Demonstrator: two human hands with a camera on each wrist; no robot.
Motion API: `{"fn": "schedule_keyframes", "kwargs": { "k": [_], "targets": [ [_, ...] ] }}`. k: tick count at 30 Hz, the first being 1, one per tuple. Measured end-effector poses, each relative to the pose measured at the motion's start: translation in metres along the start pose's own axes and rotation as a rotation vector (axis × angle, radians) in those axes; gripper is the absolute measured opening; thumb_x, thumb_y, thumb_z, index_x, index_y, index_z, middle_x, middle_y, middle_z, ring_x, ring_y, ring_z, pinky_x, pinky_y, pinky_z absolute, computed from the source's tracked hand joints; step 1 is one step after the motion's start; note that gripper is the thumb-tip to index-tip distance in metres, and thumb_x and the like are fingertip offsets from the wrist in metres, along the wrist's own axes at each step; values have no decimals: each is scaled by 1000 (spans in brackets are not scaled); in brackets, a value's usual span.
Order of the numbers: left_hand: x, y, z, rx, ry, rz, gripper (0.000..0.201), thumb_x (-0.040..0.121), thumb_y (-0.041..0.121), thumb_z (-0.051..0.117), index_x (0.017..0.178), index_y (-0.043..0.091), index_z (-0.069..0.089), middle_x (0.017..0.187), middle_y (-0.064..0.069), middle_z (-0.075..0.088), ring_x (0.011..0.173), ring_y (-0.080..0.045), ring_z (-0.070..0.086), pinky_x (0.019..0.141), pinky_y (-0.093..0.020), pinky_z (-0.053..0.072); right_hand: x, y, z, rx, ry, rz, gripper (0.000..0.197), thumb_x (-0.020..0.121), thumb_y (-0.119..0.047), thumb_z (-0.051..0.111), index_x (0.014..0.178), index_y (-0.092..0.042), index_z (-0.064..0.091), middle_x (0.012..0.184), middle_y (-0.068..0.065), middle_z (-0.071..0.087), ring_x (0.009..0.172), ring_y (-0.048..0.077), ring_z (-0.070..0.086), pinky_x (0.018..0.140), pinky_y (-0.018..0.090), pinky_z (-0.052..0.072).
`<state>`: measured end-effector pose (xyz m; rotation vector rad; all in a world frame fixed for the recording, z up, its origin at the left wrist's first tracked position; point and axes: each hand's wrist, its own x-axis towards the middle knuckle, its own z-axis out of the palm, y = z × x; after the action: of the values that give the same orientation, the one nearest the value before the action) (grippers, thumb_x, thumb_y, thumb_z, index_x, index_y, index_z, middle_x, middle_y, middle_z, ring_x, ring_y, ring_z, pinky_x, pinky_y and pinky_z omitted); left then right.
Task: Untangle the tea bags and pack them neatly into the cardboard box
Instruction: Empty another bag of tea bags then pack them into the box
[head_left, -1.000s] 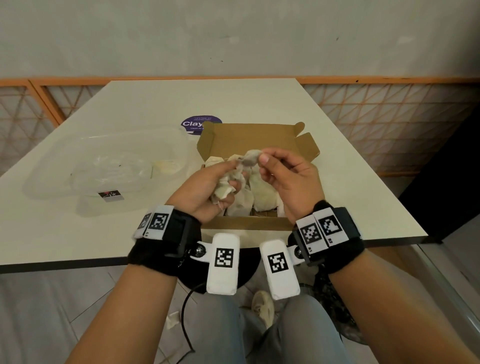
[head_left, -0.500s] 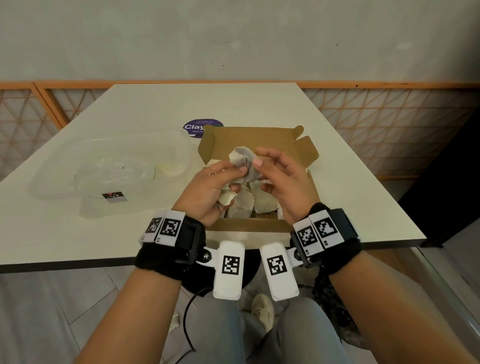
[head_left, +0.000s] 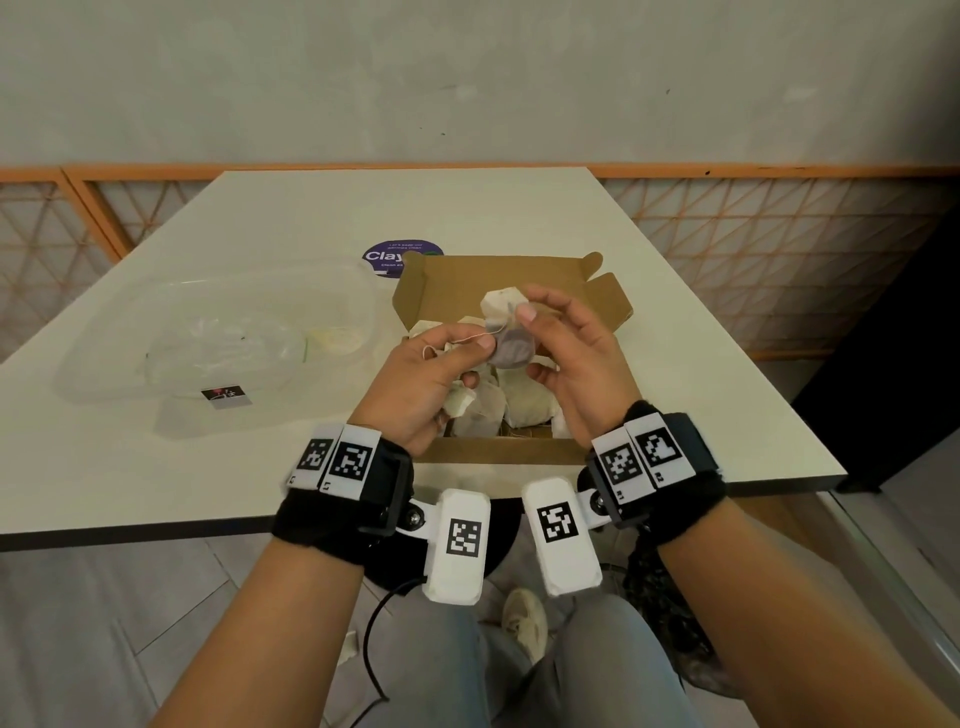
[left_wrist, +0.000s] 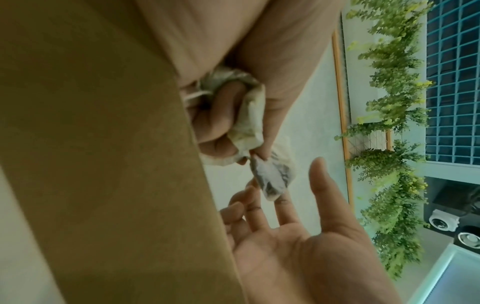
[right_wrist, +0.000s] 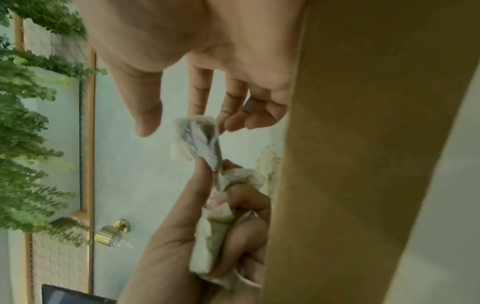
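Observation:
The open cardboard box (head_left: 498, 275) stands near the table's front edge with several pale tea bags (head_left: 524, 402) lying in it. Above it my left hand (head_left: 431, 374) grips a clump of tea bags (left_wrist: 246, 123) in its curled fingers. Its thumb and forefinger pinch one greyish tea bag (head_left: 511, 348) that sticks up, and a thin string (head_left: 457, 343) loops over the knuckles. My right hand (head_left: 576, 358) is spread, with straight fingertips (left_wrist: 281, 200) touching that tea bag (right_wrist: 200, 139) and the thumb held apart. The box wall (right_wrist: 363, 144) fills one side of both wrist views.
A clear plastic container (head_left: 218, 338) with a small label sits on the white table (head_left: 701, 374) left of the box. A purple round sticker (head_left: 395, 257) lies behind the box. An orange lattice rail (head_left: 779, 249) borders the table. My knees are below the front edge.
The greyish tea bag has come up out of the clump and turned upright. My right thumb has let go of it and the right fingers have straightened. Both hands shifted slightly away from me.

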<state>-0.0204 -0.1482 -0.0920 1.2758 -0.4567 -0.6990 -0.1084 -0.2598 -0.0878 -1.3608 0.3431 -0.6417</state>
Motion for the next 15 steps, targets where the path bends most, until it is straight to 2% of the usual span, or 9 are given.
{"fn": "schedule_keyframes", "kwargs": {
  "k": [2, 3, 6, 10, 13, 15],
  "targets": [
    [0, -1, 0, 46, 1, 32, 11, 86, 9, 64, 79, 16, 66, 76, -1, 61, 56, -8, 45, 54, -13, 42, 3, -9, -4, -133, 4, -58, 19, 82, -27, 68, 100, -32, 65, 87, 1, 58, 75, 1, 57, 70, 20, 45],
    [0, -2, 0, 64, 0, 43, 11, 86, 9, 64, 78, 16, 66, 76, -1, 61, 57, -8, 45, 56, -13, 42, 6, -14, -5, -229, -13, -80, 20, 82, -25, 68, 101, -28, 66, 86, 1, 58, 74, 3, 57, 70, 19, 47],
    [0, -1, 1, 62, 0, 40, 12, 88, 9, 63, 78, 16, 66, 75, -1, 61, 56, -7, 46, 55, -13, 43, 12, -35, -5, -528, -114, -94, 12, 81, -19, 69, 93, -18, 69, 93, 7, 68, 86, 18, 62, 83, 26, 51],
    [-1, 7, -5, -271, 19, -57, 6, 91, 17, 59, 89, 15, 64, 77, 2, 62, 52, -5, 46, 40, -15, 41, 22, -54, -9, -725, -49, -162, 4, 79, -20, 72, 80, -23, 70, 81, 1, 68, 75, 11, 59, 71, 19, 47],
    [-2, 11, -12, -541, 15, -63, 9, 95, 20, 54, 93, 16, 62, 81, 4, 54, 49, -4, 43, 35, -16, 37, 24, -57, -11, -704, -135, -47, 7, 80, -14, 70, 81, -18, 65, 78, 5, 68, 64, 6, 61, 61, 16, 47],
    [-3, 10, -13, -599, 5, -44, 13, 95, 22, 52, 91, 15, 62, 81, 4, 50, 49, -4, 42, 35, -15, 34, 22, -52, -10, -726, -250, 71, 9, 82, -8, 68, 82, -15, 61, 71, 2, 67, 55, 1, 61, 57, 17, 48]
  ]
}}
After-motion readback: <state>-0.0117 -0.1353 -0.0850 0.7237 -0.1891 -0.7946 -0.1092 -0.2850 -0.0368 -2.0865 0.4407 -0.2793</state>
